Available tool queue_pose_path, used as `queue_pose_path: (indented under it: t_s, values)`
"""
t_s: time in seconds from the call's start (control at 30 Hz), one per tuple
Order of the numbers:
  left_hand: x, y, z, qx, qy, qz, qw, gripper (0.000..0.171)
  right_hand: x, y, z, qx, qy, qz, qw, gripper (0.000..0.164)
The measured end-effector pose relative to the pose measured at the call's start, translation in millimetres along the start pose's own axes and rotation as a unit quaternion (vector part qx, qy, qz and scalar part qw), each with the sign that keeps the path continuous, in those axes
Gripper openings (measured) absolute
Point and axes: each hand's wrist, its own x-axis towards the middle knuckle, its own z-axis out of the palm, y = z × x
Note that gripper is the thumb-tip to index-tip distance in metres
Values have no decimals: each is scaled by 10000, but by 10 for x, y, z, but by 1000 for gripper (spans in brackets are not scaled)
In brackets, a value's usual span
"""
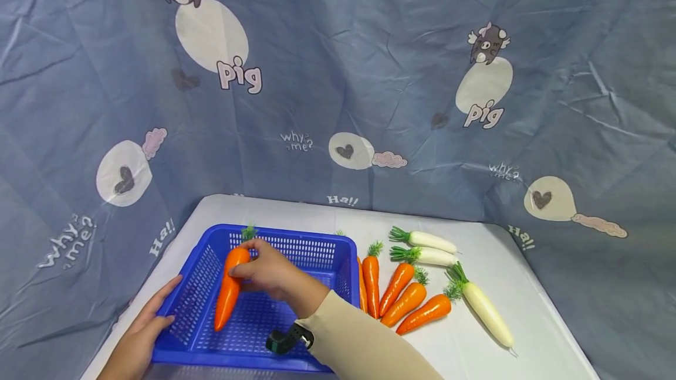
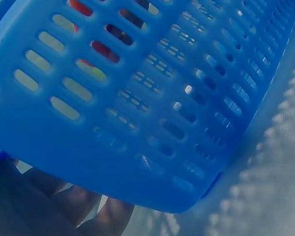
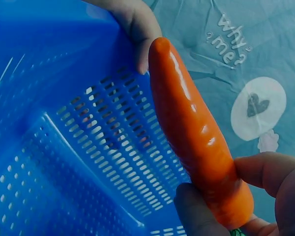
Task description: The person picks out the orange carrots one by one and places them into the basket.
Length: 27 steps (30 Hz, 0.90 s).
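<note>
In the lower left, the right hand (image 1: 271, 274) pinches a carrot (image 1: 228, 293) by its thick end over the blue basket (image 1: 345, 277), best steered clear of the rim (image 1: 237, 358) the left hand (image 1: 139, 333) grips.

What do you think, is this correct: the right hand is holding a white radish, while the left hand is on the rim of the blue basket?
The held vegetable is wrong: the right hand is holding an orange carrot, as the head view shows. The left hand is indeed on the rim of the blue basket.
</note>
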Motion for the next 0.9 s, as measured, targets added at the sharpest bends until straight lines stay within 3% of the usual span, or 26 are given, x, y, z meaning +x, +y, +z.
queue_pose_path:
  t_s: [0.37, 0.9]
  values:
    - [9, 14, 21, 221, 92, -15, 9997, 70, 38, 180, 148, -10, 167, 407, 9990, 37]
    - [26, 61, 16, 387, 109, -197, 9990, 72, 59, 226, 104, 158, -248, 760, 9967, 43]
